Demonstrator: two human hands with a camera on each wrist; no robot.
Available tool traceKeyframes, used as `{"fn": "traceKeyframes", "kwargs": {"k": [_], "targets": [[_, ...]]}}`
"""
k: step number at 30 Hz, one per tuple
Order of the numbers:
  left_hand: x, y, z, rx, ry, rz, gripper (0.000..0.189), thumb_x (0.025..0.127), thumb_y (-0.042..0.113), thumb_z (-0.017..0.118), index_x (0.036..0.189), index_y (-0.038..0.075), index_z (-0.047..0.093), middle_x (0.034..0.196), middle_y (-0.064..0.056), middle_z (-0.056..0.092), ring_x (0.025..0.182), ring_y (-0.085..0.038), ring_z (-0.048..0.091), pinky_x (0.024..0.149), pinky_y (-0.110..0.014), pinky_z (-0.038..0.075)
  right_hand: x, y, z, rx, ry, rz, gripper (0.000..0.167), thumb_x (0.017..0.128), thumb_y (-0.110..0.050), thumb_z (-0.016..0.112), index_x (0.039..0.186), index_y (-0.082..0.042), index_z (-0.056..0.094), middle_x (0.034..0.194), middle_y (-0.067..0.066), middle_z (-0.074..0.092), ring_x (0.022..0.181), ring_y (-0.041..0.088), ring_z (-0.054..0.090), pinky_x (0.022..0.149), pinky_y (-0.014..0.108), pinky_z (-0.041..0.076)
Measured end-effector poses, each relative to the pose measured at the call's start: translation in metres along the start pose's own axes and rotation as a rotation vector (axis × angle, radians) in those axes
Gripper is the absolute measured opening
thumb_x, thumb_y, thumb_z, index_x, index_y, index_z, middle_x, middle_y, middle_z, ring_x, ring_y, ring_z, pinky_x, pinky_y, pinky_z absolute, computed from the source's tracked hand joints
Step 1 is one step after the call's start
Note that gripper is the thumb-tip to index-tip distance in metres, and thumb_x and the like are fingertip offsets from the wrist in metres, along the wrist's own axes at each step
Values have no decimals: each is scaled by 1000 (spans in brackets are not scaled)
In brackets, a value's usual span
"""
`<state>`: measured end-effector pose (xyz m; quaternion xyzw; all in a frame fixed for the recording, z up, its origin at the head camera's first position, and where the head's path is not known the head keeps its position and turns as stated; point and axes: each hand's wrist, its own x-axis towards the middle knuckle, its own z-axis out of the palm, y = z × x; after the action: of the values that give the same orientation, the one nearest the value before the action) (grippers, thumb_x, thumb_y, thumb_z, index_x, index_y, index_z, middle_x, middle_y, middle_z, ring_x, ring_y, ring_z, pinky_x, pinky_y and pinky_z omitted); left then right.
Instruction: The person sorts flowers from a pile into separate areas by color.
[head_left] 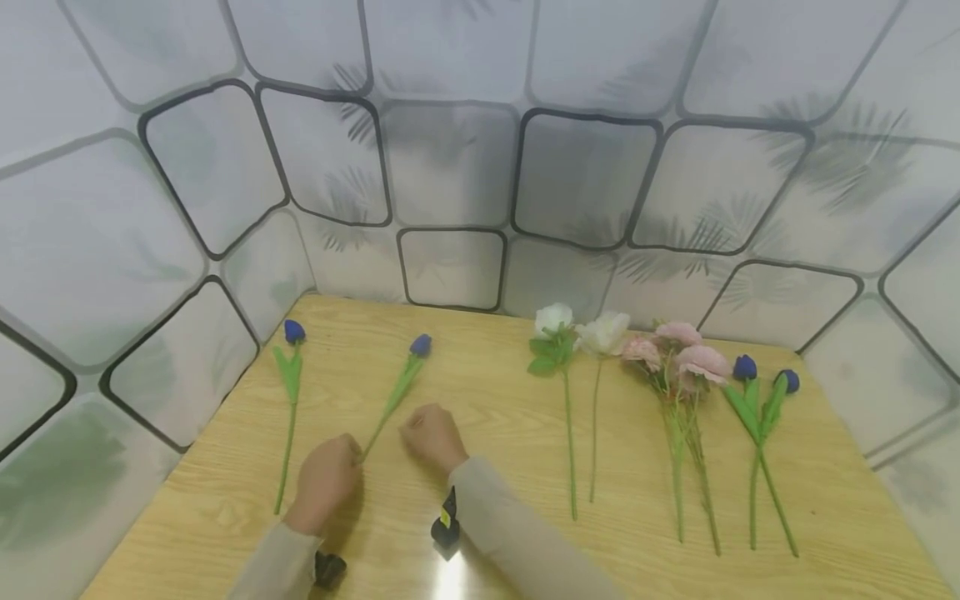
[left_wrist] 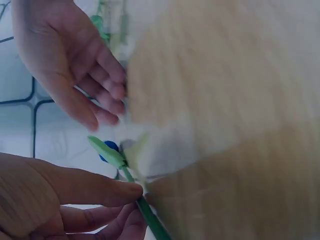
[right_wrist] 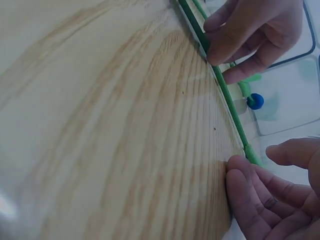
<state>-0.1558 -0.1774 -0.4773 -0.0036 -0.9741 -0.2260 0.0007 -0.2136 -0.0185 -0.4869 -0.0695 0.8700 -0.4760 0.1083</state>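
A blue artificial tulip [head_left: 402, 385] with green leaves lies slanted on the wooden table. My left hand [head_left: 326, 482] pinches its green stem between thumb and fingers, low down, as the left wrist view also shows. Close to the right of that stem is my right hand [head_left: 435, 437]. In the right wrist view, my right hand [right_wrist: 280, 195] has loosely bent fingers and a thumb held apart, with nothing gripped; its fingertips are near the leaf end of the stem. A second blue tulip [head_left: 291, 392] lies left of my left hand, its stem pointing toward me.
Right of my hands on the table [head_left: 495, 417] lie two white flowers [head_left: 553, 322], a cluster of pink flowers [head_left: 702, 365] and two more blue tulips [head_left: 745, 367] with crossed stems. A patterned wall covering [head_left: 450, 167] rises behind and beside the table.
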Motion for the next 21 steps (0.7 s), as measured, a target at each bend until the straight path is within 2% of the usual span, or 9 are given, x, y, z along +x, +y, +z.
{"fn": "traceKeyframes", "kwargs": {"k": [4, 8, 11, 14, 21], "targets": [[-2, 8, 0, -63, -6, 8, 18, 71, -6, 52, 83, -5, 64, 75, -12, 66, 62, -17, 56, 58, -32, 52, -1, -2, 3, -3, -12, 7, 20, 87, -13, 62, 70, -2, 66, 57, 3, 62, 48, 8, 52, 46, 17, 46], [-6, 21, -1, -139, -35, -2, 12, 69, -6, 49, 72, -2, 60, 61, -4, 55, 52, -12, 44, 50, -25, 43, 0, -2, 4, 39, -23, 19, 21, 87, -12, 62, 71, 0, 67, 61, 7, 66, 50, 8, 56, 49, 17, 48], [-9, 30, -2, -180, -54, 0, 10, 71, -5, 51, 74, -2, 60, 62, -4, 54, 55, -13, 45, 52, -25, 43, 0, 0, 4, 110, -51, 27, 20, 88, -10, 61, 74, 3, 67, 64, 11, 68, 51, 10, 61, 50, 19, 52], [-11, 36, 0, -183, -59, 28, 13, 74, -3, 55, 84, -5, 63, 74, -8, 62, 64, -15, 54, 59, -29, 50, 1, 2, 4, 168, -69, 46, 17, 88, -8, 61, 80, 6, 67, 66, 14, 68, 51, 13, 64, 50, 21, 54], [-11, 42, 6, -168, -61, 47, 15, 74, -4, 56, 87, -6, 63, 77, -10, 64, 66, -16, 56, 61, -31, 53, 1, 4, -1, 182, -53, 46, 14, 86, -8, 63, 80, 5, 67, 64, 12, 67, 49, 10, 61, 51, 20, 54]]}}
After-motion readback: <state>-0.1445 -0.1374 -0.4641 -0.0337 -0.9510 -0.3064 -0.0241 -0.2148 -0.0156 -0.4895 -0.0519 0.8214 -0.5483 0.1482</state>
